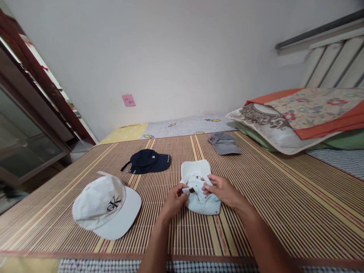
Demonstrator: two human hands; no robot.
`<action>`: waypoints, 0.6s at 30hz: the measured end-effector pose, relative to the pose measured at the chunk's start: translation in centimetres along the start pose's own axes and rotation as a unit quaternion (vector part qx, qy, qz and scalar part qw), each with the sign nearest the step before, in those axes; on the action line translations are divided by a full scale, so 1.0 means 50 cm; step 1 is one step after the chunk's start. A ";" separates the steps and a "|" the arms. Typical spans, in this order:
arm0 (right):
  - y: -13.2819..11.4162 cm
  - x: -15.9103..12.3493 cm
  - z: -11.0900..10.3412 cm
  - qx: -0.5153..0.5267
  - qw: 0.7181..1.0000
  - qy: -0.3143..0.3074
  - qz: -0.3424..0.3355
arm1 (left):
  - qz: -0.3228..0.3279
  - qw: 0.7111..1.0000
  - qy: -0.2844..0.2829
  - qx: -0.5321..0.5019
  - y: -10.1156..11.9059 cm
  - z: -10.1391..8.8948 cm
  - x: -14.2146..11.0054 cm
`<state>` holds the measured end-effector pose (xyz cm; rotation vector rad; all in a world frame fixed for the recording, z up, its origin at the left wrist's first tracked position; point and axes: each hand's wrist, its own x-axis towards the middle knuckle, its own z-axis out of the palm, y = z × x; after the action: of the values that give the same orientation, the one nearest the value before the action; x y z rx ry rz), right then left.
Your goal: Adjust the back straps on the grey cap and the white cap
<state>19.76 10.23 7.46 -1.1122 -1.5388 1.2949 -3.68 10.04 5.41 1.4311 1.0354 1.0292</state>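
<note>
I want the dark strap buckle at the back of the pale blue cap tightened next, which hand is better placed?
Probably the left hand: its fingertips sit at the small dark buckle, while the right hand steadies the pale blue cloth cap.

We see through a single head-worn camera that looks forward and down across the bed [284, 197] toward the white wall [176, 57]. It sits close above the bed's near edge, so our forearms enter from the bottom. The pillows [298, 117] lie at the bed's far right.
</note>
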 end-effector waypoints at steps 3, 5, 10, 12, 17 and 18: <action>0.000 0.000 -0.013 0.085 0.996 0.021 -0.006 | -0.009 0.999 -0.034 -0.029 0.011 -0.006 -0.003; -0.008 -0.005 -0.021 0.155 0.987 0.028 -0.012 | -0.016 0.997 -0.053 -0.053 0.018 -0.009 -0.007; -0.036 -0.019 -0.024 0.196 0.979 0.020 -0.051 | -0.040 0.988 -0.078 -0.123 0.027 -0.010 -0.016; -0.044 -0.022 -0.023 0.168 0.983 0.027 -0.063 | -0.046 0.985 -0.081 -0.147 0.028 -0.008 -0.017; -0.051 -0.024 -0.021 0.113 0.992 0.023 -0.055 | -0.047 0.978 -0.076 -0.186 0.032 -0.016 -0.014; -0.053 -0.025 -0.020 0.112 0.992 0.016 -0.051 | -0.046 0.978 -0.072 -0.189 0.034 -0.021 -0.013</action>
<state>20.76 9.07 10.15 -0.8972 -1.3699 1.3363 -4.76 9.54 7.13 1.1174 0.7451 0.9783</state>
